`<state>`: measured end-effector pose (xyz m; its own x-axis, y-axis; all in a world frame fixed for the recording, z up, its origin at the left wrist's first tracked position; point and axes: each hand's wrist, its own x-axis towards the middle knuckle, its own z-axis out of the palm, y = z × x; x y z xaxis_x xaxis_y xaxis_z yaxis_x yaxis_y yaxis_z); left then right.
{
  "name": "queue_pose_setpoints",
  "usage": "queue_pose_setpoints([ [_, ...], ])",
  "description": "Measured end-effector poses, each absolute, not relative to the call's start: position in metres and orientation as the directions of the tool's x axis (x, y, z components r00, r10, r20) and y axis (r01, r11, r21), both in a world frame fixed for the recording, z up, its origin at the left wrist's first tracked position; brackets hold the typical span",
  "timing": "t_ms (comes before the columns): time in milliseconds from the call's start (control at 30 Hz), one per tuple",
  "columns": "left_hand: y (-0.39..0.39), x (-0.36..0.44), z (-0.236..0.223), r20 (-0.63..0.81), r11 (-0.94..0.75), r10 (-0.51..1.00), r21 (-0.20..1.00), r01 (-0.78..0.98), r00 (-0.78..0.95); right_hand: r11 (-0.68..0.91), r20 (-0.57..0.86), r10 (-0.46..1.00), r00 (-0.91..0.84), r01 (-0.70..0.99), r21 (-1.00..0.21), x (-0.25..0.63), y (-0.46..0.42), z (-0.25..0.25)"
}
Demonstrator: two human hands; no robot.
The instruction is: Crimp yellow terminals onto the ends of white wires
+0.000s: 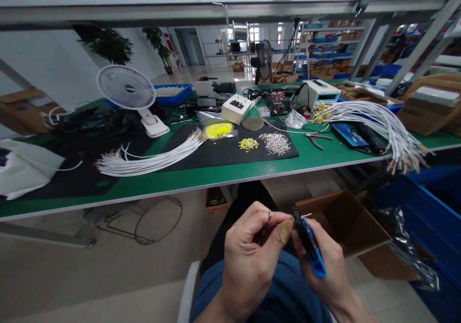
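The left hand (249, 251) pinches thin wires (269, 220) between its fingers at one blue tool's (308, 240) tip; the right hand (328, 256) grips that blue tool. Beyond the fingers, two cable bundles (158, 162) cross the desk (216, 175).

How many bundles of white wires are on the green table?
2. The left bundle lies in front of the white fan; the right bundle hangs partly over the table's front edge. Others may be hidden.
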<state>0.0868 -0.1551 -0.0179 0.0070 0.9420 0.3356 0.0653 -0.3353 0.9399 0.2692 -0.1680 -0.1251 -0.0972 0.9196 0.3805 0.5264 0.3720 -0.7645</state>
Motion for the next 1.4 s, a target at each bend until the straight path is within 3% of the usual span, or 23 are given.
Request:
queue_pose_setpoints([
  [500, -0.154, 0.098, -0.025, 0.387, -0.384, 0.922, 0.919, 0.093, -0.007, 0.448, 0.580, 0.813, 0.054, 0.577, -0.682, 0.261, -0.152, -0.151],
  [800, -0.154, 0.091, -0.019, 0.381, -0.380, 0.924, 0.923, 0.063, -0.010, 0.442, 0.490, 0.871, -0.037, 0.495, -0.748, 0.256, -0.158, -0.120],
  [1033, -0.150, 0.089, -0.017, 0.370, -0.363, 0.926, 0.927, 0.097, -0.074, 0.367, 0.388, 0.922, 0.001, 0.321, -0.873, 0.246, -0.169, -0.116],
  [1133, -0.147, 0.080, -0.016, 0.418, -0.393, 0.899, 0.901, 0.184, -0.127, 0.262, 0.275, 0.959, 0.063, 0.164, -0.951, 0.244, -0.174, -0.117],
  [1267, -0.128, 0.040, 0.015, 0.627, -0.466, 0.745, 0.735, 0.493, -0.230, 0.109, 0.105, 0.989, 0.107, -0.030, -0.994, 0.255, -0.175, -0.112],
  [1400, -0.083, -0.017, 0.086, 0.910, -0.391, 0.247, 0.407, 0.826, -0.332, 0.072, 0.067, 0.977, 0.204, -0.015, -0.997, 0.270, -0.173, -0.106],
])
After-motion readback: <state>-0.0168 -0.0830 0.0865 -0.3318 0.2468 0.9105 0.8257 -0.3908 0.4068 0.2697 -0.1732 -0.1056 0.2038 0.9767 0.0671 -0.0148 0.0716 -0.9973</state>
